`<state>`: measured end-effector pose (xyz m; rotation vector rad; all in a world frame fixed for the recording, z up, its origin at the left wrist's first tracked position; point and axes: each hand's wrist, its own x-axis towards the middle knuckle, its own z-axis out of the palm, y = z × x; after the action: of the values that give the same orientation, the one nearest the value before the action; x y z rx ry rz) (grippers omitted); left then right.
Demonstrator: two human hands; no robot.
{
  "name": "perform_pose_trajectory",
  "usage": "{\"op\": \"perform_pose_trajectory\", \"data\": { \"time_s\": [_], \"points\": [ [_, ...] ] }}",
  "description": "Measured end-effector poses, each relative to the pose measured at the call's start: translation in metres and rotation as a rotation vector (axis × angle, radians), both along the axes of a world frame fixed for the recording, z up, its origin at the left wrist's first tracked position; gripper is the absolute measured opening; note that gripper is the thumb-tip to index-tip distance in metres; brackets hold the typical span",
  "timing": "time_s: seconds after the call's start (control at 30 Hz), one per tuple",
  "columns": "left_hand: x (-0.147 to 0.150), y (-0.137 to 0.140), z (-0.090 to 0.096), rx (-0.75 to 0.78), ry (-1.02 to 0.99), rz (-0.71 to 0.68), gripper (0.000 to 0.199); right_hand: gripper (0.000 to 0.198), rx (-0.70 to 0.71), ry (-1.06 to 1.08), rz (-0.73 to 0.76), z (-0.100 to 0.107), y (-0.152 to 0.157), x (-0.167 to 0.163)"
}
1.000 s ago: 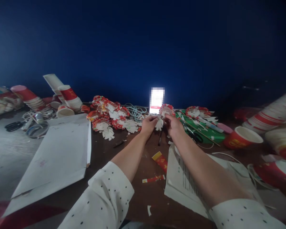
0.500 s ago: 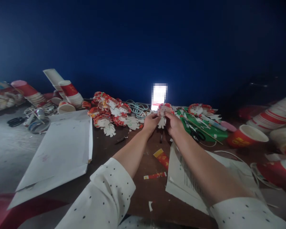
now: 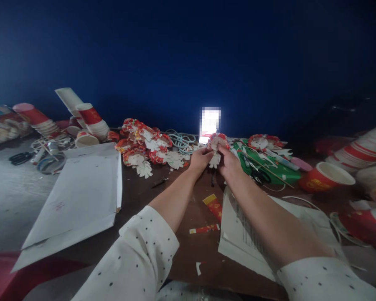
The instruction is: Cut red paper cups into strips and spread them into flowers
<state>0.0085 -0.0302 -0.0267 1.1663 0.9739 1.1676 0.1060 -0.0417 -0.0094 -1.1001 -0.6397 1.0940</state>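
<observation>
Both my hands hold one small paper figure (image 3: 214,159) up over the middle of the table. It has a round body edged in red and a white fringed paper part hanging below. My left hand (image 3: 201,159) pinches its left side, fingers closed. My right hand (image 3: 228,159) grips the right side, thumb against the front. Left of them lies a pile of similar red-and-white paper figures (image 3: 144,146). Another such figure (image 3: 263,143) rests to the right on a green sheet (image 3: 282,175), near black-handled scissors (image 3: 260,177).
A lit phone screen (image 3: 209,125), blurred out, stands behind my hands. White cardboard (image 3: 81,192) lies at left, printed paper sheets (image 3: 238,234) under my right forearm. Stacked paper cups (image 3: 94,121) lean at back left; a red cup (image 3: 327,177) sits at right. Red paper scraps (image 3: 204,229) lie in front.
The hands keep their hold on the paper figure with almost no movement. The whole view has shifted very slightly.
</observation>
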Motion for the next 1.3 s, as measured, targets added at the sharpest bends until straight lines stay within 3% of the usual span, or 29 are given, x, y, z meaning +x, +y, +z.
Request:
{"op": "perform_pose_trajectory", "data": {
  "time_s": [0.27,1.3],
  "points": [
    [0.0027,-0.0019,0.0011,-0.038,0.018,0.026,0.02,0.012,-0.007,0.23,0.0,0.0081,-0.0066,-0.0054],
    [0.0089,-0.0016,0.0002,-0.159,-0.233,0.037,0.015,0.02,0.065,0.171,-0.099,0.0019,-0.0066,-0.0063]
  ]
}}
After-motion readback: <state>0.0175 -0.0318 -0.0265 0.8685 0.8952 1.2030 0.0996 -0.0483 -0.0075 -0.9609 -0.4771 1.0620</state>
